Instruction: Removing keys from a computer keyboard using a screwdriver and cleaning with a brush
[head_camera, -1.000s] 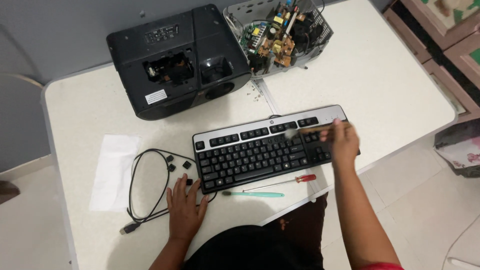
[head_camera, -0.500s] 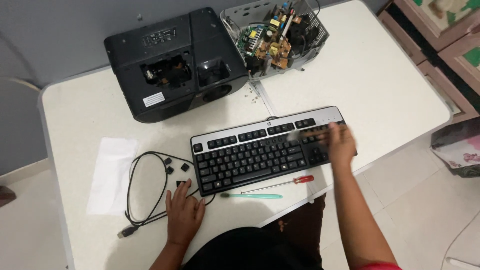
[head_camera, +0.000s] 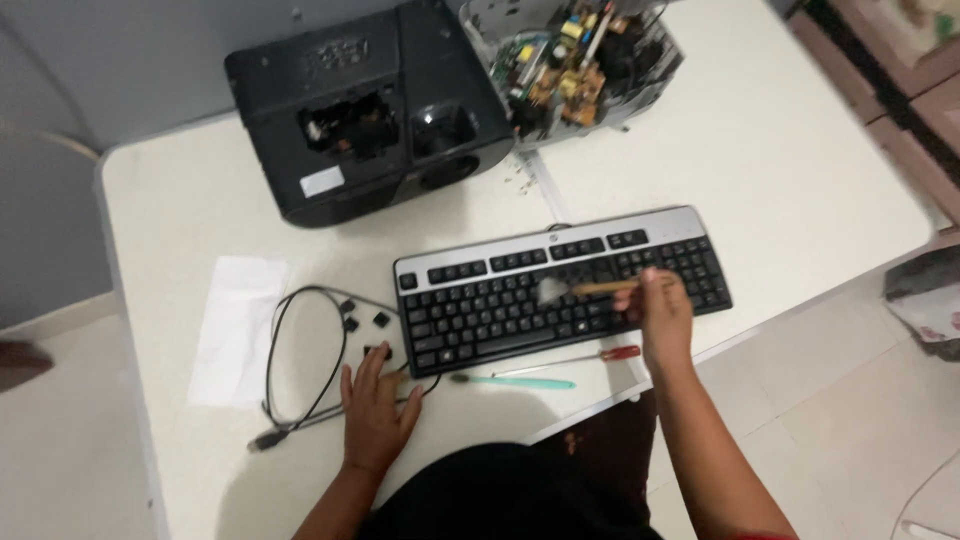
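Observation:
A black and silver keyboard (head_camera: 470, 300) lies across the white table (head_camera: 800, 180). My right hand (head_camera: 662, 315) grips a small brush (head_camera: 565, 290) whose pale bristles rest on the keys near the keyboard's middle. My left hand (head_camera: 375, 412) lies flat on the table at the keyboard's near left corner, fingers spread, beside a few loose black keycaps (head_camera: 380, 320) and the looped black cable (head_camera: 300, 370).
A black opened device (head_camera: 360, 110) stands at the back, with an exposed circuit board assembly (head_camera: 570, 65) to its right. A red-handled screwdriver (head_camera: 590, 357) and a teal toothbrush (head_camera: 515, 381) lie before the keyboard. A white paper sheet (head_camera: 235, 330) lies left.
My right hand has carried the brush leftward from the keyboard's right end toward its middle. My left hand has stayed put.

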